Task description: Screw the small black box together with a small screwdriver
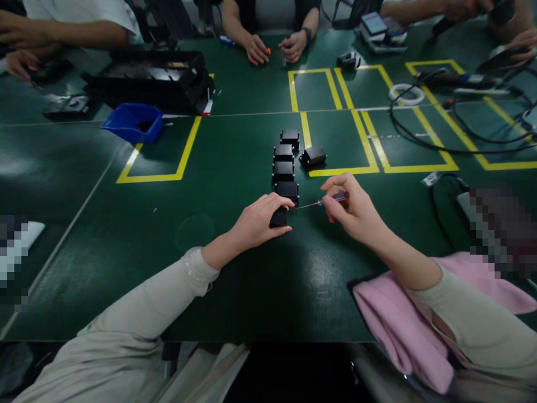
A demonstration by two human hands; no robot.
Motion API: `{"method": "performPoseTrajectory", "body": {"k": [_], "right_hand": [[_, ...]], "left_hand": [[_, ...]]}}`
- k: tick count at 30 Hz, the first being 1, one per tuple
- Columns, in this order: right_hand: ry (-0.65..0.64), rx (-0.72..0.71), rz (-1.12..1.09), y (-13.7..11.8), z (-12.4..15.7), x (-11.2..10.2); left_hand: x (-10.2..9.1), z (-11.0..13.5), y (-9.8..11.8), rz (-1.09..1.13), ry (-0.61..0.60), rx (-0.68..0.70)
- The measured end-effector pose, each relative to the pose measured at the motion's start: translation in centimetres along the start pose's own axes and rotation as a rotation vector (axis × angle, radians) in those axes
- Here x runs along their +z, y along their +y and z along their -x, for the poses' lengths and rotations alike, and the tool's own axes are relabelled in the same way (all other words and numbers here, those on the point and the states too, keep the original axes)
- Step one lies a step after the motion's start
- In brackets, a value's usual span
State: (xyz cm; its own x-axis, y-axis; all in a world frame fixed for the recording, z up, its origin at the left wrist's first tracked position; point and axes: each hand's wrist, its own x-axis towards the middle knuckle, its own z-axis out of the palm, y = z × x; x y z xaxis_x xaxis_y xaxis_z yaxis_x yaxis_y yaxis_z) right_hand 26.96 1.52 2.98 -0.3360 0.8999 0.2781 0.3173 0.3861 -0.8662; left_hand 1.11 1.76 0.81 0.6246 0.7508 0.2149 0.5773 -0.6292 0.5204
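Note:
My left hand (pixel 259 221) grips a small black box (pixel 278 218) on the green table, thumb on the near side and fingers over the far side. In my right hand (pixel 349 208) is a screwdriver (pixel 334 198) with a purplish clear handle, held almost level. Its thin shaft points left, and the tip meets the right side of the gripped box; the exact contact is too small to make out. Beyond my left hand, several similar black boxes (pixel 284 169) stand in a row leading away from me. Another black box (pixel 314 157) sits askew to the right of that row.
A blue scoop-like bin (pixel 135 122) lies left of centre, before stacked black trays (pixel 146 84). Black cables (pixel 444 146) and a white ring (pixel 406 94) lie at right. A pink cloth (pixel 403 319) is under my right forearm. Co-workers' hands (pixel 257 50) rest across the table (pixel 235 151).

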Motion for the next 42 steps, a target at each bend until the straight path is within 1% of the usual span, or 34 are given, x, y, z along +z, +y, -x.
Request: {"method": "performPoseTrajectory", "body": {"k": [6,12,16,23,26,35,42], "right_hand": [[-0.034,0.03,0.007,0.05,-0.1,-0.07],[-0.004,0.002,0.011,0.09,-0.02,-0.06],[-0.013,0.029,0.007,0.01,-0.12,-0.13],[-0.021,0.008,-0.025,-0.25,-0.22,-0.22],[-0.014,0.02,-0.024,-0.32,-0.21,-0.21],[-0.018,0.0,-0.036,-0.17,-0.25,-0.16],[-0.026,0.023,-0.043,-0.23,-0.31,-0.2]], "left_hand": [[-0.01,0.0,-0.01,0.006,0.001,0.002],[0.06,0.01,-0.07,0.0,0.005,0.007],[0.08,0.0,-0.12,-0.002,0.004,0.019],[0.08,-0.02,-0.16,-0.003,0.004,0.029],[0.05,-0.01,-0.12,-0.001,0.005,0.032],[0.24,0.1,-0.27,-0.027,0.01,0.005],[0.18,0.06,-0.17,-0.016,0.004,0.003]]}}
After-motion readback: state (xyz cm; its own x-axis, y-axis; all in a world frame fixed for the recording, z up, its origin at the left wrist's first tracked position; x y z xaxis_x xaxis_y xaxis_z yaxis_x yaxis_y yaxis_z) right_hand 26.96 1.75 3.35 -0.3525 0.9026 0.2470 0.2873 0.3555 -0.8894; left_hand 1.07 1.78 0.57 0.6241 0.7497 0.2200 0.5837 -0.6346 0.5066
